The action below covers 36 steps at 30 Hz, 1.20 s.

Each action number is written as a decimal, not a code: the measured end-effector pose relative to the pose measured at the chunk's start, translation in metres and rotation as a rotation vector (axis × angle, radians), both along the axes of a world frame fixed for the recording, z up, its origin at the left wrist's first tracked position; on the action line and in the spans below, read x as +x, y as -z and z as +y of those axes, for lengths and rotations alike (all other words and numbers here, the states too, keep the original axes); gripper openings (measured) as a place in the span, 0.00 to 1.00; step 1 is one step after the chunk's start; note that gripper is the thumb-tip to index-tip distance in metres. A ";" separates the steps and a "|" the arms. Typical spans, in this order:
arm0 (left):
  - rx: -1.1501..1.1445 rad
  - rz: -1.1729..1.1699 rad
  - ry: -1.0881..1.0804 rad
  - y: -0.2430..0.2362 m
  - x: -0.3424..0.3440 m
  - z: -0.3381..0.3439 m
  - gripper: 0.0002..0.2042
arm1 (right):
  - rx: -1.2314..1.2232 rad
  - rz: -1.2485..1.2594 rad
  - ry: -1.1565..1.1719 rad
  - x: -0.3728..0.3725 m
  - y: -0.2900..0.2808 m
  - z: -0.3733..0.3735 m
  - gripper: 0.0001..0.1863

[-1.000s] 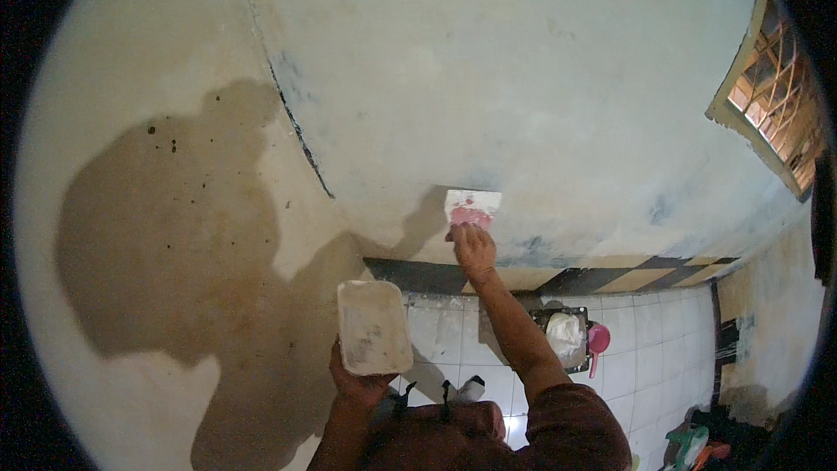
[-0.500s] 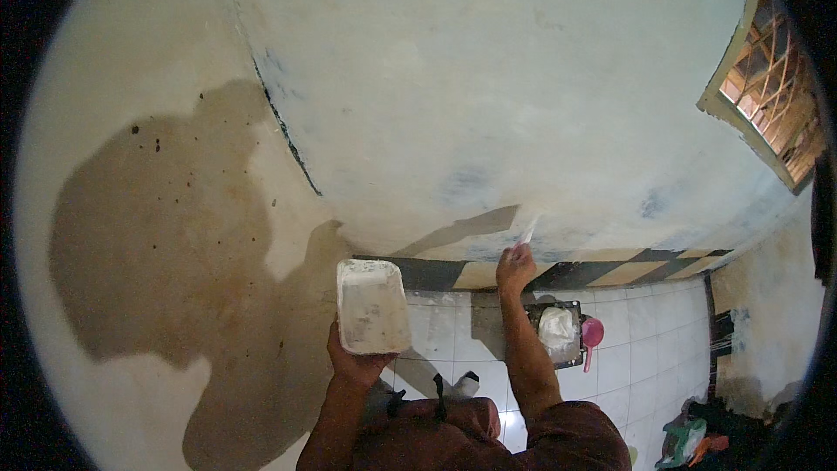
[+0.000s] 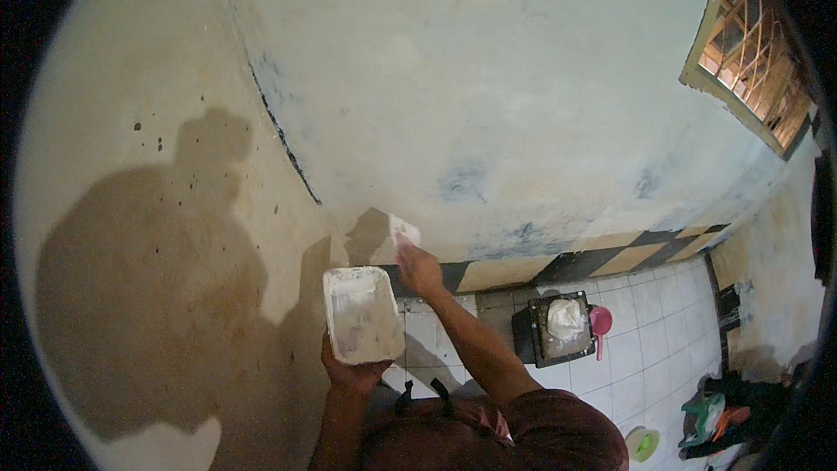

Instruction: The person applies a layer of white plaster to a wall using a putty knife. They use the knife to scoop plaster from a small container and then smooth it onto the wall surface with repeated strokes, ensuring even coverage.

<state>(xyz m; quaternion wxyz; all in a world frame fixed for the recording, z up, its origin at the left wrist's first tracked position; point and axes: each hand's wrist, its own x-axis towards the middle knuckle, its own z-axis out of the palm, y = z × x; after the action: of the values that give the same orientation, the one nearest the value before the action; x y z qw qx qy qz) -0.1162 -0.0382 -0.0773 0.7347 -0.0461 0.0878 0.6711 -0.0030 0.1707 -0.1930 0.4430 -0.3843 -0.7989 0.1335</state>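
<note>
"Your right hand (image 3: 420, 269) has swung left along the wall (image 3: 523, 78) since the earlier frame, bringing the scraper (image 3: 404, 230) with it."

"Where does that put the scraper now?"

"Low on the wall, near the corner and just above the checkered band (image 3: 510, 275). Your right hand is closed around its handle end, with the pale blade pointing up. Whether the blade touches the wall is hard to judge from this angle."

"And the left hand (image 3: 353, 372)?"

"You have it gripping the lower edge of the cream tray (image 3: 364, 323), though most of its fingers are hidden beneath. You're holding the tray up in front of you, tilted so its inside shows, pale and smeared. Your two hands are apart, the right one just beyond the tray's upper right corner."

"What else is around?"

"To the right of your right forearm, a black tray (image 3: 571, 347) stands on the tiled floor (image 3: 645, 301) with a white bundle (image 3: 566, 318) in it. A pink dipper (image 3: 600, 321) lies just beside it. Left of your scraper and higher, a dark crack (image 3: 281, 133) runs down the corner, and a barred window (image 3: 750, 61) sits at your upper right."
</note>
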 end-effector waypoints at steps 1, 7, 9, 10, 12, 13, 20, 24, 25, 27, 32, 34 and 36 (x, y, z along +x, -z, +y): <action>-0.022 0.029 -0.018 0.000 0.001 -0.001 0.31 | -0.006 -0.019 0.098 0.016 0.005 -0.001 0.08; -0.063 0.050 -0.016 0.020 0.001 -0.008 0.30 | 0.163 -0.108 0.419 0.088 -0.003 0.033 0.08; -0.032 0.156 -0.033 0.041 0.005 -0.006 0.29 | 0.269 -0.186 0.405 0.096 0.011 0.061 0.09; -0.065 0.174 0.007 0.037 0.015 0.001 0.29 | 0.303 -0.302 0.434 0.116 0.034 0.081 0.10; -0.166 0.227 0.019 0.023 0.022 -0.005 0.29 | 0.518 -0.485 0.438 0.124 0.062 0.087 0.14; -0.169 0.232 0.004 0.029 0.017 -0.009 0.29 | 0.465 -0.456 0.351 0.126 0.080 0.077 0.13; -0.246 0.151 -0.060 0.028 0.009 -0.020 0.30 | -0.429 0.118 0.602 0.124 0.077 0.022 0.14; -0.258 0.205 -0.080 0.038 0.019 0.000 0.30 | -0.036 0.367 0.946 0.110 0.043 0.077 0.16; -0.244 0.198 -0.094 0.041 0.017 -0.001 0.30 | -0.107 0.422 0.846 0.076 0.014 0.080 0.13; -0.189 0.178 -0.052 0.041 0.025 0.008 0.30 | -0.048 0.491 0.426 0.045 0.011 0.094 0.07; -0.137 0.119 -0.185 0.040 0.006 0.000 0.29 | 0.024 0.006 0.070 -0.015 -0.029 0.009 0.04; -0.149 0.118 -0.228 0.045 0.003 0.003 0.29 | 0.072 -0.040 0.106 0.008 -0.035 0.008 0.07; -0.196 0.104 -0.261 0.053 -0.003 0.005 0.29 | 0.108 -0.138 0.243 0.033 -0.022 0.023 0.09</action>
<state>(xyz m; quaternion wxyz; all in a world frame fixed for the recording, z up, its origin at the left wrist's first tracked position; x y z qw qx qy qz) -0.1189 -0.0334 -0.1302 0.6276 -0.0936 0.1837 0.7507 0.0301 0.1933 -0.1707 0.4200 -0.4621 -0.7810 0.0091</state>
